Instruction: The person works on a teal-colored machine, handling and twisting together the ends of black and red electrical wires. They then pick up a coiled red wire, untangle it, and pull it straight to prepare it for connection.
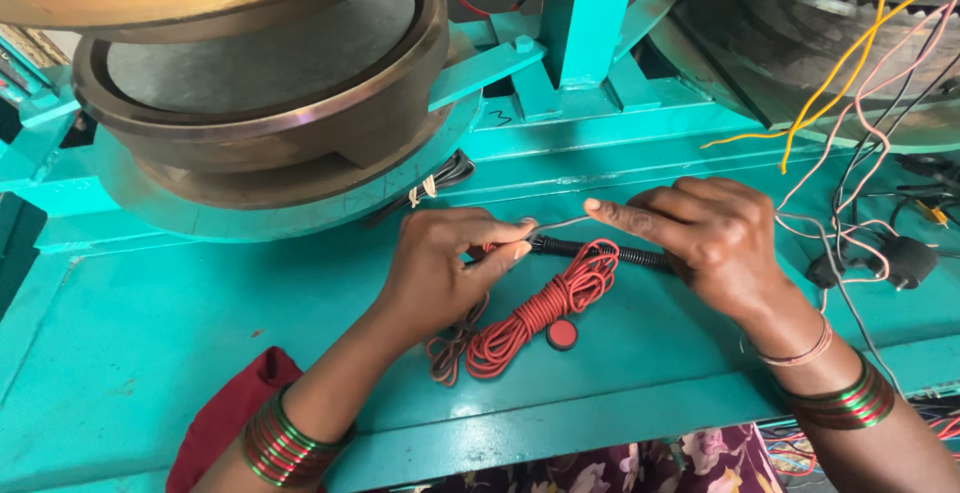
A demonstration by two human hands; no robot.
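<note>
The left hand point(440, 263) pinches one end of a thin pale wire point(560, 223), thumb and fingers pressed together on it, just above the red wire coil point(535, 313) that lies on the teal counter point(150, 333). The right hand point(705, 238) is closed on the far end of a black ribbed tube point(600, 251), forefinger stretched along the pale wire, directly beyond the coil. A small red disc point(562, 334) sits touching the coil's near side. Well beyond the coil stands a broad round metal drum point(270, 103), with a teal post point(590, 13) beside it. Loose pink, yellow and black cables point(860, 123) trail to the coil's right, crowding the right hand's side, with a black plug point(905, 261) among them.
</note>
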